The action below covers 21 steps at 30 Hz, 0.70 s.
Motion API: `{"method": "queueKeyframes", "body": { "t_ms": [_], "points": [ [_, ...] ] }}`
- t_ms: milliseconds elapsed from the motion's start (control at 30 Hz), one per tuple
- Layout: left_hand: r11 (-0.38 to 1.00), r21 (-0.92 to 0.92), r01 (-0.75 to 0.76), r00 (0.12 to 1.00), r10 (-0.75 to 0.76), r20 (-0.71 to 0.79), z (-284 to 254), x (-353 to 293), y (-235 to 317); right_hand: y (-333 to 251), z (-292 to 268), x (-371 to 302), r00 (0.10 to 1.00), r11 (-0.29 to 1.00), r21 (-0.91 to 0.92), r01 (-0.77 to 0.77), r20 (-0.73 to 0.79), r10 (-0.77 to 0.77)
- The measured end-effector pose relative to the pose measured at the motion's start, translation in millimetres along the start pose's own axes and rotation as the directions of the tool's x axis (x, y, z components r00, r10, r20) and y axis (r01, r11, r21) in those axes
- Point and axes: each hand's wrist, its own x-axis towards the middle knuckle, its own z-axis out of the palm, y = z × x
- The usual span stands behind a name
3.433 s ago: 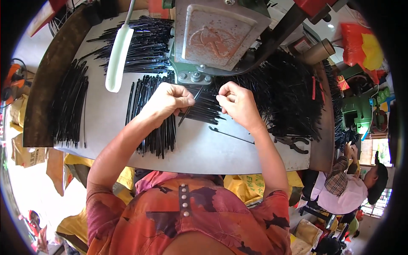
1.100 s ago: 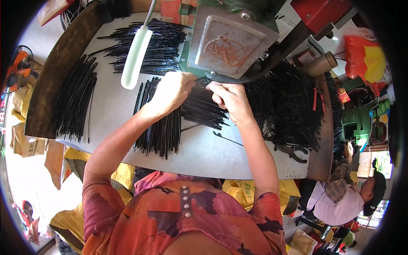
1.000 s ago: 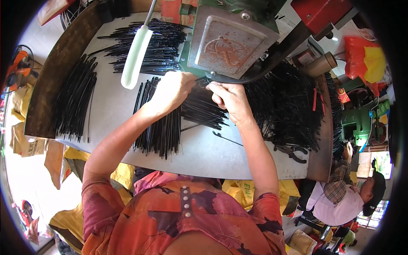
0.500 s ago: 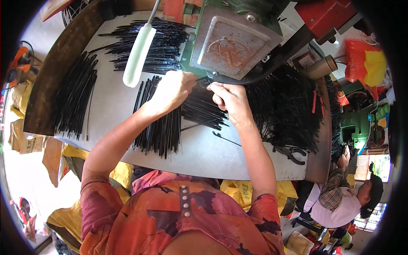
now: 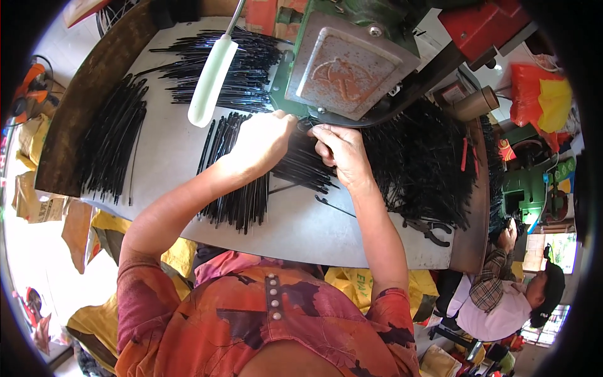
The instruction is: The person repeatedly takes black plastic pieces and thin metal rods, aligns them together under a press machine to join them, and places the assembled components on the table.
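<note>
My left hand is closed below the green machine head, its fingertips turned away and partly washed out by light. Close to its right, my right hand is curled, with thumb and forefinger pinched under the machine's lower edge. A small dark part shows between the two hands, too small to name. Beneath my left wrist lies a bundle of thin black rods, which look like umbrella ribs. Another bundle lies between my forearms, and a single black rod rests near my right forearm.
More black rods lie in bundles at the far left and back, with a tangled heap at right. Black-handled pliers lie near the front edge. A pale-handled lever hangs over the table. A co-worker sits at right.
My left hand has turned slightly and its fingers have drawn in, so the dark piece at its fingertips shows less. My right hand stays nearly in place; the whole view has shifted a little.
</note>
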Motion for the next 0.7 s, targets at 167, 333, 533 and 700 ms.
{"method": "queueKeyframes", "body": {
  "t_ms": [167, 333, 533, 700],
  "points": [
    [0.917, -0.375, 0.133, 0.984, -0.078, 0.157, -23, -11, 21, 1, 8, 0, 1.0, 1.0, -0.011, -0.008, 0.013, 0.008],
    [0.938, -0.125, 0.323, 0.94, -0.334, -0.075, -47, -40, -17, -5, -8, -7, 0.997, 0.998, 0.025, -0.056, 0.055, 0.054],
    [0.819, 0.235, 0.524, 0.819, -0.56, 0.126, -50, -68, -78, -1, -22, -7, 0.998, 0.983, 0.173, -0.057, -0.025, 0.063],
    [0.798, 0.282, 0.532, 0.812, -0.576, 0.099, -48, -67, -84, 4, -25, -13, 0.985, 0.965, 0.263, 0.005, -0.167, 0.041]
  ]
}}
